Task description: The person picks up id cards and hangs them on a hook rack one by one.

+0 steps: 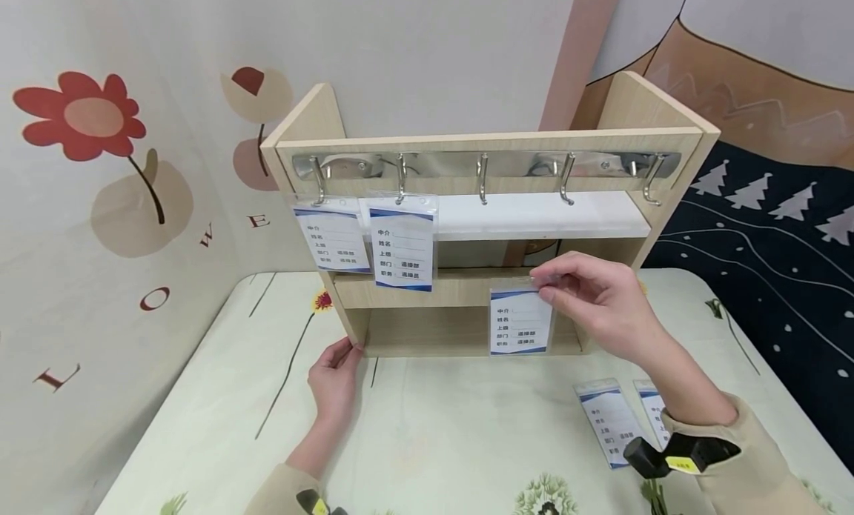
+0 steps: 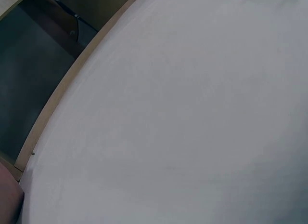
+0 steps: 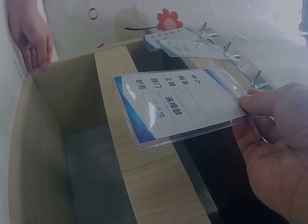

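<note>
My right hand (image 1: 597,300) pinches the top edge of a clear plastic badge holder (image 1: 520,321) between thumb and fingers. The badge, a white card with blue bands, hangs in front of the wooden shelf (image 1: 416,298), below its row of metal hooks (image 1: 482,178). In the right wrist view, this badge holder (image 3: 178,106) extends leftward from the thumb. Two similar badges (image 1: 402,248) hang from the two leftmost hooks; the other hooks carry nothing. My left hand (image 1: 335,378) touches the shelf's lower left corner with relaxed fingers; only a sliver of it shows in the left wrist view.
Two more badge holders (image 1: 608,419) lie on the pale flowered tablecloth (image 1: 427,433) at the right, one partly hidden by the right wrist's camera (image 1: 680,453). Behind the shelf stands a curtain (image 1: 454,55) printed with flowers and letters.
</note>
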Motion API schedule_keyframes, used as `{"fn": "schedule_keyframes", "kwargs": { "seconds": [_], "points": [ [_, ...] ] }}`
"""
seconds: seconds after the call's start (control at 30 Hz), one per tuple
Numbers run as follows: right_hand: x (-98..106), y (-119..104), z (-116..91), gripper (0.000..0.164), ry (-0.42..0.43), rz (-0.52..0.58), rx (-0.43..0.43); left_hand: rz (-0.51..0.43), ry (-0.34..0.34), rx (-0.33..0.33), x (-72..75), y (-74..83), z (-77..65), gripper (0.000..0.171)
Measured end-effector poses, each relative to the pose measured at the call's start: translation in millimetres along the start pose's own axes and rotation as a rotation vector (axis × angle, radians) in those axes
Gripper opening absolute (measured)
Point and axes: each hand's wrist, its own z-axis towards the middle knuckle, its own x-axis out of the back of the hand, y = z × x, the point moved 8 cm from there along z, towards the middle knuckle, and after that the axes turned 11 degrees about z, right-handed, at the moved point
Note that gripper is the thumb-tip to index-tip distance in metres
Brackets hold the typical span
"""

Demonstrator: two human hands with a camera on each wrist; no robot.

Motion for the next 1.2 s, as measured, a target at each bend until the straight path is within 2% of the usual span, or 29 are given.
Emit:
{"fn": "schedule_keyframes", "kwargs": {
  "seconds": [0.13,0.27,0.33,0.53,0.93,1.0,1.13,1.2],
  "points": [
    [-1,-3,3,0.033,0.009,-0.005,0.005,-0.008,0.001,-0.001,-0.1,-0.3,0.4,0.026],
    [-1,-3,4,0.036,0.015,0.009,0.006,-0.010,0.001,-0.003,0.0,-0.9,0.4,0.026],
    [-2,-3,5,0.035,0.016,0.021,0.012,-0.009,0.001,-0.003,0.1,-1.2,0.5,0.026],
    [-2,-5,6,0.015,0.027,0.052,0.041,-0.013,-0.001,-0.003,0.3,-1.2,0.5,0.027],
    [-4,-8,7,0.017,0.025,0.053,0.064,-0.014,0.002,-0.015,-0.3,-0.3,0.8,0.026],
    [-4,-10,9,0.020,0.023,0.069,0.082,-0.021,0.006,-0.016,-0.2,-0.4,0.8,0.026],
    [-3,-14,14,0.036,0.027,0.076,0.104,-0.018,0.013,-0.013,0.2,-1.1,0.9,0.026],
    [-2,-14,16,0.037,0.036,0.054,0.096,-0.010,0.013,-0.013,0.2,-1.5,0.9,0.025]
  ]
}}
